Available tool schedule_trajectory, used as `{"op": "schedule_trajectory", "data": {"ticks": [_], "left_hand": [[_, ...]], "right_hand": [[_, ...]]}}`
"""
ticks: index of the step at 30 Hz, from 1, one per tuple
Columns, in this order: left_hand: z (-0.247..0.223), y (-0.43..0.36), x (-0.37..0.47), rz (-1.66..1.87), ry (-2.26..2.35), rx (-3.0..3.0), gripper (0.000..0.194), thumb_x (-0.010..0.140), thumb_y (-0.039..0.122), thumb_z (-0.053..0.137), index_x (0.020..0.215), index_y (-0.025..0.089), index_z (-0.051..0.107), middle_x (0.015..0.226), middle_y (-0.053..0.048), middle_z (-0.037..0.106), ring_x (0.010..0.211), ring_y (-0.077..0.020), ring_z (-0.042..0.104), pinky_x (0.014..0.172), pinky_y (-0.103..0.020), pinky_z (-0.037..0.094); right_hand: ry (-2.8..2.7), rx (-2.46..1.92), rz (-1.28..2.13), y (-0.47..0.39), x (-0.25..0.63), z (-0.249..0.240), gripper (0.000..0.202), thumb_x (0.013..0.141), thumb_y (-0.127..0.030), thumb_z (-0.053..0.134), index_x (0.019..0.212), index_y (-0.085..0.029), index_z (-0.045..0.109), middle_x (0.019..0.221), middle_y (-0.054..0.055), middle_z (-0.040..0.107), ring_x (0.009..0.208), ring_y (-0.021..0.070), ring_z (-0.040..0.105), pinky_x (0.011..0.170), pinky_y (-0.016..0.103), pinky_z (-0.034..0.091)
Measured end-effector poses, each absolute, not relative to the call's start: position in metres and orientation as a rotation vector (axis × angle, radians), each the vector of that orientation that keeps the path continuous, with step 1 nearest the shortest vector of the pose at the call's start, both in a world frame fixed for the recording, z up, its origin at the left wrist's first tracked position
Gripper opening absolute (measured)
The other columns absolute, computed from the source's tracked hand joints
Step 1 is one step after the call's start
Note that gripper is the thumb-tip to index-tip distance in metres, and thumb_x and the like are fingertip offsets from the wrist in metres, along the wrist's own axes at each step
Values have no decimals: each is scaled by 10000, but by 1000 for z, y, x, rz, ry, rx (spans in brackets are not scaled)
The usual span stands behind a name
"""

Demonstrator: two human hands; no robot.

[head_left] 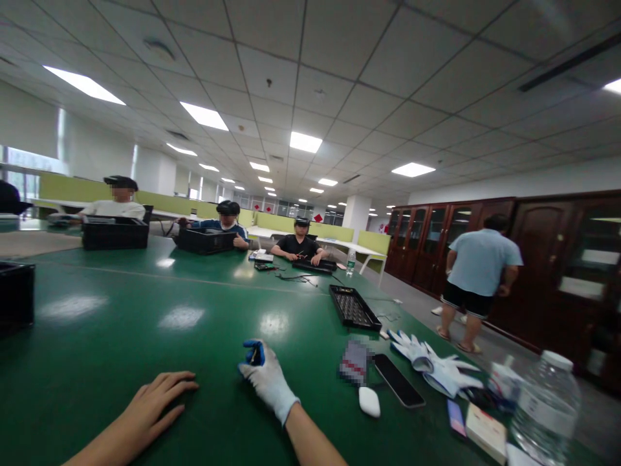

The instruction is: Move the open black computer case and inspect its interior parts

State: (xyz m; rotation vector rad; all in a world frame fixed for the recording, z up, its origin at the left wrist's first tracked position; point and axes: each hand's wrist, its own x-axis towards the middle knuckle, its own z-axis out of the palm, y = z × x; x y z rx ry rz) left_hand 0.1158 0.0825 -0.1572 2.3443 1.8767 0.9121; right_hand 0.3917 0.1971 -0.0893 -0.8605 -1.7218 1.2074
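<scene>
1. Gloved, the right hand [266,378] has its grip clenched around a small blue object [255,353], pinched upright between thumb and fingertips just above the green counter [145,310]; what the object is cannot be told.
2. Bare, the left hand [155,398] lies flat on the counter with its grip released, fingers spread and holding nothing, near the right hand but apart from it.
3. Just right of the gloved hand lie a white mouse [369,401] and a dark phone [398,380], with a loose pair of white gloves [434,362] beyond them and a clear water bottle [546,404] at the counter's edge.
4. Further up the counter sits a black keyboard [354,307], well apart from both hands and untouched.
5. Judged from this, the work looks early: the blue piece is only in hand, set against nothing, and any fitting is still left.
6. Other people sit at the far end with black crates [115,233]; one person stands by the wooden cabinets [533,259].
</scene>
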Motion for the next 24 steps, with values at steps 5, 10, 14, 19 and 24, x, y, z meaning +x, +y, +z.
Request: {"op": "schedule_trajectory", "data": {"ticks": [5,10,14,19,24], "left_hand": [[-146,77,122,911,1843,2294,325,1018,462,521,1311,420,657,1469,-16,628,1367,-306,551,1108,-518,485],[-134,68,130,931,1836,2246,332,1021,426,518,1322,384,650,1479,-36,611,1377,-295,531,1150,-518,452],[-124,63,135,895,1793,2221,343,1008,377,515,1320,348,654,1479,-59,606,1380,-313,511,1157,-540,438],[-115,53,137,864,1797,2178,350,1010,366,508,1337,358,632,1490,-49,589,1397,-304,492,1197,-579,378],[-109,47,139,817,1796,2159,345,1013,373,517,1342,381,619,1504,-32,570,1415,-285,477,1217,-557,360]], "right_hand": [[-1685,-918,1185,197,390,-91,427,695,-252,744,1115,-193,689,857,6,662,768,213,668,684,329,532],[-1757,-973,1053,194,391,-88,306,756,-286,727,1046,-189,714,1043,84,746,1027,262,692,964,373,497],[-1775,-1078,982,195,392,-90,475,861,-418,649,1252,-148,633,1225,168,714,1199,317,651,1066,426,455],[-1841,-1110,940,198,390,-100,550,963,-401,451,1420,-97,492,1210,205,711,1138,311,689,1032,439,497],[-1910,-1110,848,207,388,-114,631,908,-299,521,1504,-100,463,1555,246,498,1513,361,413,1249,526,299]]}}
